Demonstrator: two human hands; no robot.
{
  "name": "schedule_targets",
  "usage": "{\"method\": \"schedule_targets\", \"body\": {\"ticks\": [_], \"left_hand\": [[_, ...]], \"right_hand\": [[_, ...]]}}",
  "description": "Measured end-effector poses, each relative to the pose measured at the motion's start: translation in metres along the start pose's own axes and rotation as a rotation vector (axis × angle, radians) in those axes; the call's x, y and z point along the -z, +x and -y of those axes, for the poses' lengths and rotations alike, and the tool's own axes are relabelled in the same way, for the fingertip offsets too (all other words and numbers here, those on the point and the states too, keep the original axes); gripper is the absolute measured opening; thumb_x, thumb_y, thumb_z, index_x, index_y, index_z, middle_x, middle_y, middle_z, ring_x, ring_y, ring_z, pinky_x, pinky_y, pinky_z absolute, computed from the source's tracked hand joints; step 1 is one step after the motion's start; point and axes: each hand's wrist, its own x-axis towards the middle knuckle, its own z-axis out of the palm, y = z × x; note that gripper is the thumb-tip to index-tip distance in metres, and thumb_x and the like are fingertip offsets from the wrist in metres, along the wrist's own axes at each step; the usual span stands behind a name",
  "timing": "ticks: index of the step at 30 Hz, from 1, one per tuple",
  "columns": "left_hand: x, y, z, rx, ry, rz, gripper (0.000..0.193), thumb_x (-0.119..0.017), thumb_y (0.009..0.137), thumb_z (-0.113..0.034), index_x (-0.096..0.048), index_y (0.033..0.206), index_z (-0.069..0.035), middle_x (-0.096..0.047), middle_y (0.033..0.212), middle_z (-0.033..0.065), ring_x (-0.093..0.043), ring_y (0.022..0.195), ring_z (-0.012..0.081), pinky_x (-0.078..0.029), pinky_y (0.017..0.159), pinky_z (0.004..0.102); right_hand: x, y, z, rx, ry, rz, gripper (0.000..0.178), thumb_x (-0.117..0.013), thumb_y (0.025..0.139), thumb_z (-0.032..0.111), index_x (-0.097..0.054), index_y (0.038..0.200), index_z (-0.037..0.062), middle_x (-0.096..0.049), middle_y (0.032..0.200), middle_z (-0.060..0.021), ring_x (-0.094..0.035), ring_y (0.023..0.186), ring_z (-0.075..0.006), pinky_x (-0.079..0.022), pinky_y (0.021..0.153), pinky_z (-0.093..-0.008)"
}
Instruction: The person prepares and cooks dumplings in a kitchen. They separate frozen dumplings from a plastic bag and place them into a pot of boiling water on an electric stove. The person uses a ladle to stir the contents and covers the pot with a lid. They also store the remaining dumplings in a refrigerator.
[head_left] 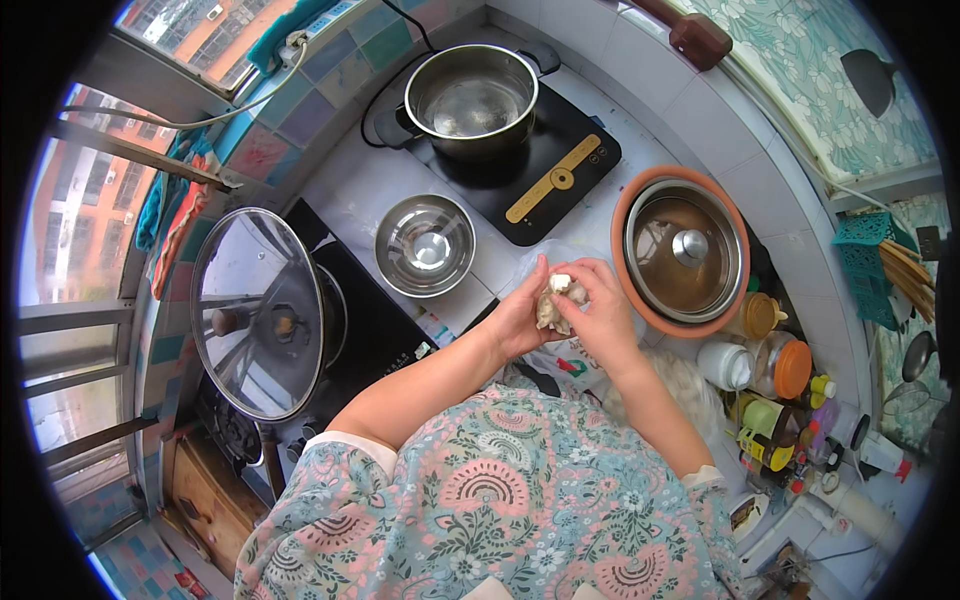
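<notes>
In front of my body, my left hand (513, 326) is closed round a small greyish-white clump (549, 314) that looks like mushrooms. My right hand (606, 312) has its fingers closed on the same clump from the other side, near a bright white piece (561, 283) at its top. Just beyond my left hand stands a shiny steel bowl (388, 268) with nothing visible inside. A crumpled clear plastic bag (545, 258) lies behind my hands, and a pale, bulky bagged bundle (665, 385) sits below my right wrist.
A two-handled steel pot (413, 128) stands on a black induction cooker (562, 206). On the right, a lidded pan (690, 290) sits in an orange-rimmed basin (622, 225), near several jars (792, 368). A large glass lid (255, 345) leans at left over the gas stove (225, 425).
</notes>
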Motion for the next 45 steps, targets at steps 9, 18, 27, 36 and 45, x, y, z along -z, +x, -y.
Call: {"method": "schedule_targets", "body": {"ticks": [9,18,27,36,45], "left_hand": [[0.003,0.013,-0.006,0.009,-0.064,0.123,0.062,-0.041,0.088,-0.068,-0.055,0.118,-0.016,-0.059,0.115,0.0043,-0.057,0.11,0.0213,-0.047,0.092,0.0429],[-0.005,0.009,-0.005,0.003,0.11,0.03,0.053,-0.04,0.093,-0.06,-0.054,0.12,-0.016,-0.059,0.114,0.0038,-0.058,0.105,0.0195,-0.048,0.089,0.0399],[-0.009,0.005,-0.001,0.003,-0.025,0.112,0.054,-0.041,0.092,-0.06,-0.052,0.122,-0.016,-0.057,0.119,0.0052,-0.057,0.111,0.0224,-0.049,0.091,0.0444],[0.002,-0.005,-0.008,-0.01,-0.173,0.275,0.051,-0.041,0.095,-0.052,-0.049,0.13,-0.015,-0.054,0.127,0.0087,-0.054,0.116,0.0289,-0.046,0.094,0.0537],[-0.014,-0.011,-0.026,-0.055,-0.136,0.322,0.06,-0.043,0.094,-0.051,-0.032,0.143,-0.018,-0.044,0.137,0.0106,-0.051,0.121,0.0309,-0.046,0.093,0.0559]], "right_hand": [[-0.004,0.001,0.006,0.088,-0.032,-0.045,0.032,-0.064,0.076,0.005,-0.06,0.107,0.009,-0.053,0.12,-0.0086,-0.057,0.105,-0.03,-0.047,0.087,-0.0382],[0.007,0.002,-0.005,0.135,-0.05,-0.051,0.032,-0.067,0.075,0.004,-0.063,0.106,0.0077,-0.057,0.115,-0.0093,-0.059,0.101,-0.0289,-0.049,0.084,-0.0358],[-0.003,-0.002,-0.009,0.144,0.002,-0.102,0.034,-0.066,0.079,0.007,-0.06,0.113,0.0053,-0.056,0.121,-0.0111,-0.053,0.113,-0.0294,-0.044,0.093,-0.0368],[0.004,0.002,-0.02,0.214,-0.209,-0.045,0.046,-0.054,0.092,0.031,-0.047,0.129,0.0033,-0.047,0.133,-0.017,-0.036,0.129,-0.0384,-0.03,0.106,-0.0455],[0.012,0.005,-0.02,0.304,-0.248,-0.081,0.06,-0.036,0.099,0.045,-0.031,0.143,0.0047,-0.032,0.142,-0.0226,-0.032,0.131,-0.0382,-0.027,0.108,-0.0436]]}}
